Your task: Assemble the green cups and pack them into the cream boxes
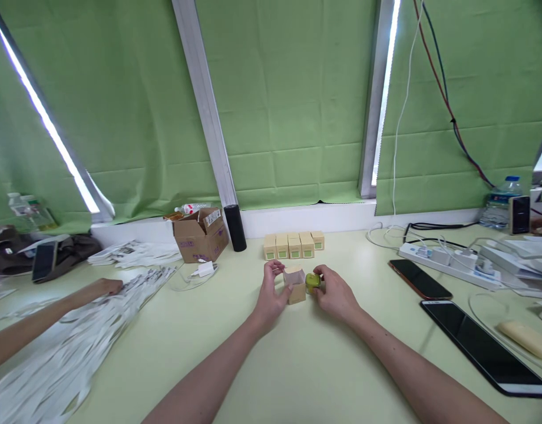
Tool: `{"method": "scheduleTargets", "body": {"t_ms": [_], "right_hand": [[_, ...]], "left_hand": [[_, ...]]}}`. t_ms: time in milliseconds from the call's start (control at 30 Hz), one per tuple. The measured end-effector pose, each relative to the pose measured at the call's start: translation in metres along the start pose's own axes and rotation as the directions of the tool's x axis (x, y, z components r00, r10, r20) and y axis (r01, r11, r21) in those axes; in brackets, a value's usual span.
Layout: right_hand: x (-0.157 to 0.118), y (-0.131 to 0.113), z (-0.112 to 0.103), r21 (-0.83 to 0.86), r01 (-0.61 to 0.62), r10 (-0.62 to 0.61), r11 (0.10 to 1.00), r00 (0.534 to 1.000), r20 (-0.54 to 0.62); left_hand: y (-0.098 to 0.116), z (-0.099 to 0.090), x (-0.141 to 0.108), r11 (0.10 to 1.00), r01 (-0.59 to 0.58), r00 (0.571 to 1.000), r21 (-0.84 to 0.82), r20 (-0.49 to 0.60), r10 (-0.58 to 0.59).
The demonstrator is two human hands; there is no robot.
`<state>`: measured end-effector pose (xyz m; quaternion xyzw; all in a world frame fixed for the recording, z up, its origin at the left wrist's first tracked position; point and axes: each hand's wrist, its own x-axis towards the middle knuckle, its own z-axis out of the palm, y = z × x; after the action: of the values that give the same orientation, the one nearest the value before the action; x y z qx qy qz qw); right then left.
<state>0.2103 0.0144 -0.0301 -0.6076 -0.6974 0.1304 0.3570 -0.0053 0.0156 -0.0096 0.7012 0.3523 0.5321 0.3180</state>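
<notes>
My left hand [271, 293] is closed around the left side of a small tan cardboard box [296, 292], whose top is open toward me. Between the fingers and thumb of my right hand [335, 292] is a small jar with a yellow-green lid [313, 280]. The jar is close beside the box's right side; I cannot tell whether they touch. Just beyond my hands, several small tan boxes [294, 246] with green labels stand in a row.
A larger cardboard box [201, 237] and a black cylinder [234, 228] stand by the wall. Another person's hand [103, 288] rests on white strips [72, 347] at left. Phones [420, 279], a tablet [485, 347] and a cabled power strip [450, 265] lie at right.
</notes>
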Motion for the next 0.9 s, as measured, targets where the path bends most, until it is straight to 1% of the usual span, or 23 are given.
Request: {"method": "scheduleTargets", "body": {"t_ms": [67,100,167,233,333,500,600,733,833,900], "right_hand": [[0.000,0.000,0.001,-0.004,-0.004,0.004,1.000,1.000,-0.008],[-0.001,0.001,0.001,0.001,-0.003,0.003,1.000,1.000,-0.011],[-0.001,0.002,0.002,0.026,0.003,-0.002,1.000,1.000,-0.026],[0.000,0.002,0.001,0.074,0.010,-0.006,0.997,0.998,-0.058],[0.001,0.000,-0.002,0.186,0.022,0.004,0.982,0.990,-0.138],[0.003,-0.007,-0.013,0.390,0.034,0.076,0.920,0.962,-0.262],[0.003,-0.011,-0.016,0.523,0.091,0.100,0.847,0.940,-0.326],[-0.001,-0.018,-0.015,0.675,0.208,0.084,0.708,0.924,-0.372],[-0.006,-0.025,-0.014,0.738,0.272,0.043,0.618,0.925,-0.376],[-0.010,-0.030,-0.014,0.754,0.295,0.014,0.587,0.927,-0.374]], "left_hand": [[0.004,-0.002,0.001,0.989,-0.134,0.990,0.056,-0.043,0.136],[0.006,-0.002,0.002,0.979,-0.182,0.981,0.094,-0.054,0.187],[0.008,-0.003,0.003,0.960,-0.228,0.969,0.165,-0.058,0.240],[0.007,-0.002,0.003,0.955,-0.217,0.972,0.203,-0.046,0.231],[0.005,0.000,0.003,0.961,-0.172,0.982,0.216,-0.043,0.185],[0.003,0.000,0.002,0.963,-0.121,0.988,0.241,-0.066,0.140],[-0.001,0.000,0.003,0.965,-0.085,0.993,0.250,-0.062,0.103],[-0.009,0.001,0.003,0.969,-0.030,0.995,0.243,-0.086,0.053],[-0.008,0.002,0.002,0.978,-0.050,0.995,0.204,-0.072,0.066],[-0.005,0.003,0.001,0.984,-0.070,0.996,0.165,-0.035,0.077]]}}
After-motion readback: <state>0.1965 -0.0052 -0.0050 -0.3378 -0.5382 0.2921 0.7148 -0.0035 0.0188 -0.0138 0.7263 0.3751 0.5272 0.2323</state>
